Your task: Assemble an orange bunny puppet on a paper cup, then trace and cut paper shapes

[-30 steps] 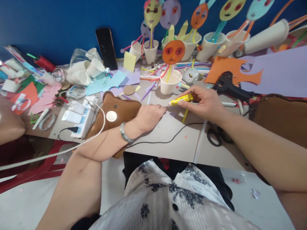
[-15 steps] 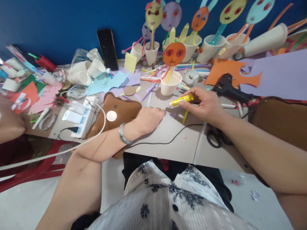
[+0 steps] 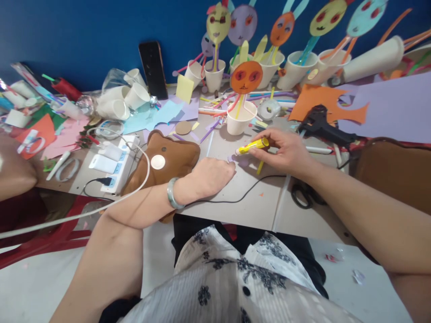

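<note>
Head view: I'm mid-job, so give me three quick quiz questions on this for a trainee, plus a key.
1. Which hand holds the yellow tube?
2. True or false: a bangle circles the wrist of the left hand.
3. What colour is the paper face in the cup nearest the hands? A) purple B) orange C) blue

Key: 1. The right hand. 2. True. 3. B.

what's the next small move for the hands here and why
Probably bring the pale tip of the yellow tube onto the small purple piece: the right hand grips the tube with that tip pointing toward the piece, which shows right by the left hand. Whether they already touch is hard to tell.
</note>
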### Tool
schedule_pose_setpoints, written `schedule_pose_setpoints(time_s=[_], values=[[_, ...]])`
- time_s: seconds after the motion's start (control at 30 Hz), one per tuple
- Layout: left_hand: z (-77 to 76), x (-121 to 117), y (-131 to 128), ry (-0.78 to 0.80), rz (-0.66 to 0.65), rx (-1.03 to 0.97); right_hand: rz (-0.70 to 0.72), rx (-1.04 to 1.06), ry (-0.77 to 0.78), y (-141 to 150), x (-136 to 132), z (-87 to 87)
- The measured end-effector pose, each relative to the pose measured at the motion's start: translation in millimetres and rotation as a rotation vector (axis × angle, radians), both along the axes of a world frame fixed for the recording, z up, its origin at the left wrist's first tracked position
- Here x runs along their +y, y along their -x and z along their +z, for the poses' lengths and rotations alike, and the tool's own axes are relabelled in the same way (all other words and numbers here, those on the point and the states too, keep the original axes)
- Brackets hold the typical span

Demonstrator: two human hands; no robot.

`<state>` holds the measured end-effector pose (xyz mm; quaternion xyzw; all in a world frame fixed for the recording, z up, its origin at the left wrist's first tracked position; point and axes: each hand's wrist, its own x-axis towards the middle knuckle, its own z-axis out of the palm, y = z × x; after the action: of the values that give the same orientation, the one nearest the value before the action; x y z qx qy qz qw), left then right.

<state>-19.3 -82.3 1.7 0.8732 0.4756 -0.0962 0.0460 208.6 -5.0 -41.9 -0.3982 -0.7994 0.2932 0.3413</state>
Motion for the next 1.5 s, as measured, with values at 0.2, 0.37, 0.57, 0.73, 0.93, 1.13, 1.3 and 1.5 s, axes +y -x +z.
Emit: schedule_pose_setpoints(time_s=[0.2, 0.37, 0.57, 0.73, 0.93, 1.13, 1.3, 1.5], values=[[-1.2, 0, -1, 0.047, 0.001, 0.008, 0.043, -0.057, -0.055, -1, -4, -4.1], [1.1, 1, -2, 0.075, -0.012, 0.017, 0.096, -0.089, -0.109, 2, -7, -3.7], [-2.9, 1, 0, 0.056, -0.03, 0.003, 0.189, -0.152, -0.125, 6, -6, -1.1], [-10.2, -2, -1, -0.005, -0.018, 0.002, 0.232, -0.162, -0.106, 7, -8, 4.5], [-12.4, -3, 0, -0.011, 0.005, 0.004, 0.246, -0.153, -0.102, 9, -10, 7.5], [-7.9, -2, 0, 0.002, 0.021, -0.02, 0.223, -0.113, -0.096, 10, -10, 5.5], [-7.8, -2, 1, -0.008, 0.033, -0.014, 0.158, -0.128, -0.05, 10, -11, 5.4], [-7.4, -1, 2, 0.014, 0.029, 0.01, 0.133, -0.164, -0.046, 9, -9, 2.8]])
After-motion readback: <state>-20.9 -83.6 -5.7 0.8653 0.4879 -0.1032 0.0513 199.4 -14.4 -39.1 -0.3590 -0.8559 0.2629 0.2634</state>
